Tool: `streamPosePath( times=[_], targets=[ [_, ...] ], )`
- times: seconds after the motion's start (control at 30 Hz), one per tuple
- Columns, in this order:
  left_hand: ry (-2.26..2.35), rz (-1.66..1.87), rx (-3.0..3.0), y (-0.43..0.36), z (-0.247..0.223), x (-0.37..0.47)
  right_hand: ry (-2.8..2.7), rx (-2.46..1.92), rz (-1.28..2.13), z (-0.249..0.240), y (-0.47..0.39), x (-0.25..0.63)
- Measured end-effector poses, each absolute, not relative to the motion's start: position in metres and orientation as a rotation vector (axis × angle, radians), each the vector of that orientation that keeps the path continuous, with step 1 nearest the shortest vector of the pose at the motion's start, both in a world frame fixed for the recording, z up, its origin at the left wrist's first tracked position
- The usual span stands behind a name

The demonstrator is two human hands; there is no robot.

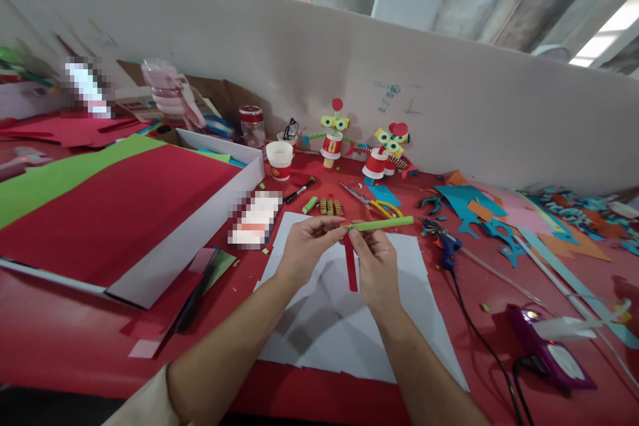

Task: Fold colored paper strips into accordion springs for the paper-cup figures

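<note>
Both hands are pinching in front of us: left hand [308, 249] nearly closed on the strips' crossing, right hand [377, 266] half-curled beside it, steadying them. Green strip [387, 223] is reaching past the right fingers, red strip [352, 266] hanging between the hands; keeping that corner square and creasing firmly makes neat folds.

Two bare hands [344, 249] pinch crossed green [387, 223] and red paper strips [352, 266] above white sheets [344, 326]. Paper-cup figures [332, 145] (round-eyed) stand behind.

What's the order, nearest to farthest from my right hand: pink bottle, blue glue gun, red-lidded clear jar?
From your right hand:
1. Blue glue gun, to its right.
2. Red-lidded clear jar, beyond it, left.
3. Pink bottle, farther left, behind the white box.
</note>
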State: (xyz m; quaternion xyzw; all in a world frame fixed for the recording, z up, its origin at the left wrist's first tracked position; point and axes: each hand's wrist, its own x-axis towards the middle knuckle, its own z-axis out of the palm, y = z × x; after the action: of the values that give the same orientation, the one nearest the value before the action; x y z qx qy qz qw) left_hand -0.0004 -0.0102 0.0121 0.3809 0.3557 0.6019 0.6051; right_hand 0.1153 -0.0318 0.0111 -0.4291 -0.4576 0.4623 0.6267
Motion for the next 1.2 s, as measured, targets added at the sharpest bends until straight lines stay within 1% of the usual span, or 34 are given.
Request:
streamPosePath(
  times=[0.1, 0.17, 0.23, 0.33, 0.37, 0.43, 0.53, 0.73, 1.2],
  targets=[
    [0.835, 1.378, 0.754, -0.007, 0.013, -0.004, -1.012, -1.05, 1.049, 0.008, -0.031, 0.117],
    [0.835, 1.363, 0.644, -0.003, 0.014, -0.007, -1.061, -1.164, 0.919, 0.006, -0.03, 0.119],
    [0.83, 1.337, 0.571, -0.001, 0.014, -0.01, -1.222, -1.243, 0.588, 0.005, -0.031, 0.122],
    [0.844, 1.3, 0.565, 0.0, 0.013, -0.012, -1.528, -1.22, -0.091, 0.008, -0.031, 0.128],
    [0.852, 1.29, 0.585, 0.0, 0.013, -0.013, -1.603, -1.193, -0.268, 0.009, -0.031, 0.129],
    [0.86, 1.273, 0.636, -0.001, 0.013, -0.012, -1.697, -1.15, -0.46, 0.011, -0.03, 0.132],
    [0.871, 1.252, 0.692, -0.004, 0.013, -0.011, -1.731, -1.132, -0.482, 0.012, -0.028, 0.134],
    [0.898, 1.248, 0.706, -0.006, 0.017, -0.01, -1.735, -1.127, -0.288, 0.007, -0.024, 0.138],
    [0.827, 1.287, 0.79, -0.008, 0.015, -0.006, -1.714, -1.266, -0.099, 0.004, -0.021, 0.134]
  ],
)
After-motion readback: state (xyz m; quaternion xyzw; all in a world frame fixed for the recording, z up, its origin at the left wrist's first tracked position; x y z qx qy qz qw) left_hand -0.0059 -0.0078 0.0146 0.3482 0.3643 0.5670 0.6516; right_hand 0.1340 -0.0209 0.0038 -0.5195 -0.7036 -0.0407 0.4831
